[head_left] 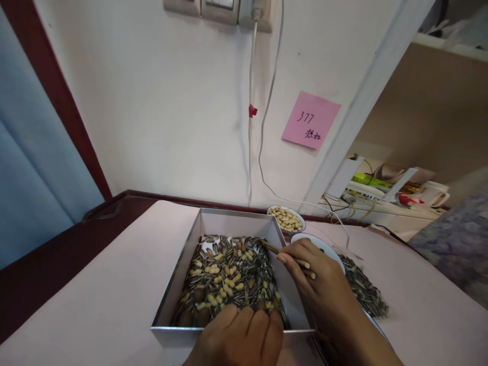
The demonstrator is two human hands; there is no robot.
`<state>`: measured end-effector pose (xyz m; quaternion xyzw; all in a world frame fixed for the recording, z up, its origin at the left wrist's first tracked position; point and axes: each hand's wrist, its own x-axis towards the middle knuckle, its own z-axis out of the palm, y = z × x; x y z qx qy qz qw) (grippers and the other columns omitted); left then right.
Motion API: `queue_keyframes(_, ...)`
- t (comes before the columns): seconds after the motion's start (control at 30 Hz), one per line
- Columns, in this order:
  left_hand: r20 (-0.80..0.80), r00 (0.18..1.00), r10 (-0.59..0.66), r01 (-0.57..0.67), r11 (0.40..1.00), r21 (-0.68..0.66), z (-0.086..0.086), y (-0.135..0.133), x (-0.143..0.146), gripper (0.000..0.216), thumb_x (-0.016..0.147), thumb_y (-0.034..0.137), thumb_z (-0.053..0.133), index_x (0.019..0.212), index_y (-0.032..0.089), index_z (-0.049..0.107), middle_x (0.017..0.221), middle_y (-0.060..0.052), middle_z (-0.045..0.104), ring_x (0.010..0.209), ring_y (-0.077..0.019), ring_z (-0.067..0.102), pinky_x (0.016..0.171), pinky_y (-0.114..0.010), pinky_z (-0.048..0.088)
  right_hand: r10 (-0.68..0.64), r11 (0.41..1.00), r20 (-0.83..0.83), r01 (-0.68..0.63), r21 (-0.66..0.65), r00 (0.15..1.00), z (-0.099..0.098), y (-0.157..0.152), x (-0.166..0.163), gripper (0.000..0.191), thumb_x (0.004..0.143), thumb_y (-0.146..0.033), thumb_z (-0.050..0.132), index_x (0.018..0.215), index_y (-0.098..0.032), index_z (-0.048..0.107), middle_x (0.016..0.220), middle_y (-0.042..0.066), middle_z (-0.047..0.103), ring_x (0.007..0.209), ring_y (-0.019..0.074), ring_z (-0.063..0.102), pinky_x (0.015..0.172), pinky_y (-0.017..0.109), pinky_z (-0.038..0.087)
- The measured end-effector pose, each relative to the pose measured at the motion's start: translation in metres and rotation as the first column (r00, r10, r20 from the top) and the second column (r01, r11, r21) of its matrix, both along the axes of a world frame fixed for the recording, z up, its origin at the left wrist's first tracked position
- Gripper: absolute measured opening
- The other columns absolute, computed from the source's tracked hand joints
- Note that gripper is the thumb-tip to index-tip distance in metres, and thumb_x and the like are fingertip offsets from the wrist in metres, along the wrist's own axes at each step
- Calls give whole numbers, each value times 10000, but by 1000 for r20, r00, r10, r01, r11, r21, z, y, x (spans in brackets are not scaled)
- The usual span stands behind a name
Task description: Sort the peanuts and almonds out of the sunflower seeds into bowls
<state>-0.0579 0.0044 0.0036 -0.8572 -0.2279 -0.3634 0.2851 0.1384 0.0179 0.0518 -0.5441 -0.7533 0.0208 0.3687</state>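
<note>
A square box (pixel 179 264) with pale walls holds striped sunflower seeds (pixel 263 269), peanuts (pixel 227 282) in their shells and several round brown nuts (pixel 203 316). My left hand (pixel 244 335) is closed over the middle of its near wall, fingers curled across the rim. Above the right wall, my right hand (pixel 318 277) is closed round a pair of chopsticks (pixel 272 248). Their tips reach down to the seeds near the far right corner; whether they pinch anything is too small to tell.
Behind the box stands a bowl (pixel 304 223) of peanuts. A white plate (pixel 335 256) lies partly under my right forearm, beside a heap of sunflower seeds (pixel 366 290). A white cable (pixel 263 152) hangs down the wall to the pink-covered table (pixel 99 300).
</note>
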Motion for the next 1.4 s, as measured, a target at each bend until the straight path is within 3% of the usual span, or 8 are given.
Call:
queue_keyframes(0.43,0,1000,10,-10,1000,-1,-1,-1,1,45,862,180,642,906,171,644,598,69,509,474,-121,473,455,-339,313,12,1000,-12,-12,8,1000,-2,2,-3,257,1038,-326,479,858,-223,633,817,3,590,729,138,603,669,258,434)
queue_keyframes(0.7,21,1000,-12,12,1000,-7,-2,2,3,42,859,174,650,899,163,645,603,65,523,480,-116,478,449,-339,299,-5,999,-54,8,44,999,12,-8,3,238,1040,-333,475,883,-244,630,811,-3,601,763,147,580,681,258,409)
queue_keyframes(1.07,-12,1000,14,-14,1000,-11,1,0,2,45,878,190,635,919,173,640,601,69,526,484,-113,476,461,-333,309,36,999,-47,-37,-35,998,6,-5,-2,278,1044,-320,461,835,-221,617,786,12,592,721,150,580,647,261,413)
queue_keyframes(1.4,-5,1000,12,-12,1000,-23,1,-2,2,81,846,192,674,918,169,647,599,71,521,479,-119,483,453,-343,313,20,1000,-86,-18,21,996,20,-11,3,275,1033,-323,475,825,-225,626,756,4,610,696,145,577,643,247,425)
